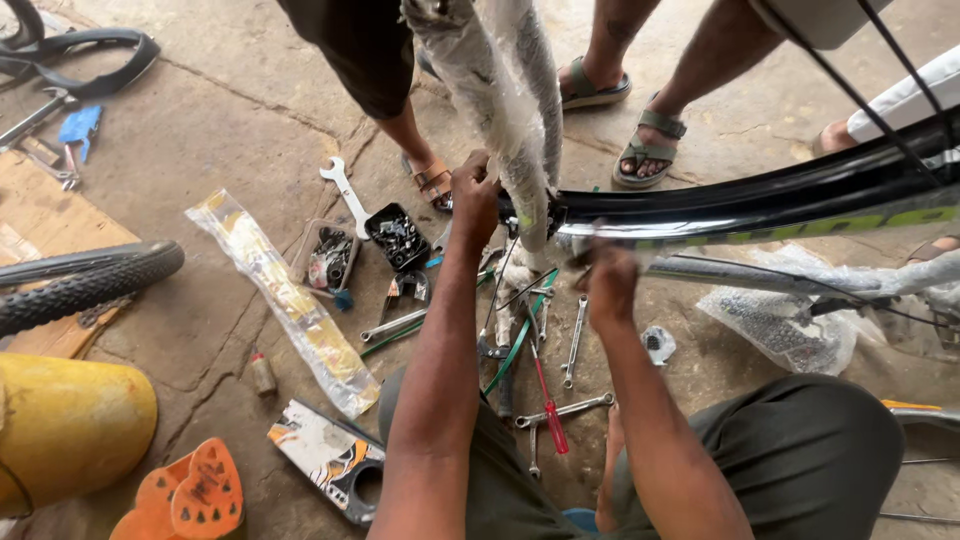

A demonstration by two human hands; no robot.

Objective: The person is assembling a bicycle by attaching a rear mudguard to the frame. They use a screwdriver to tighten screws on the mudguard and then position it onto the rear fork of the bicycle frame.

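L. hand (473,192) was closed round wrapped fork leg (520,120), fingers gripped; r. hand (608,283) was held under black rim (760,205), finger state couldn't be told.

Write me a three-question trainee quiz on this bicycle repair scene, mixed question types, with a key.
1. True or false: the left hand grips the plastic-wrapped bicycle frame tube.
2. Which lies nearest the small black tray of bolts? A) silver open-ended spanner B) yellow cylinder C) orange perforated plastic pieces
3. Fill in: the screwdriver on the concrete floor has a ___ handle.

Key: 1 true. 2 A. 3 red. The right hand is at the black wheel rim; its grip is unclear.
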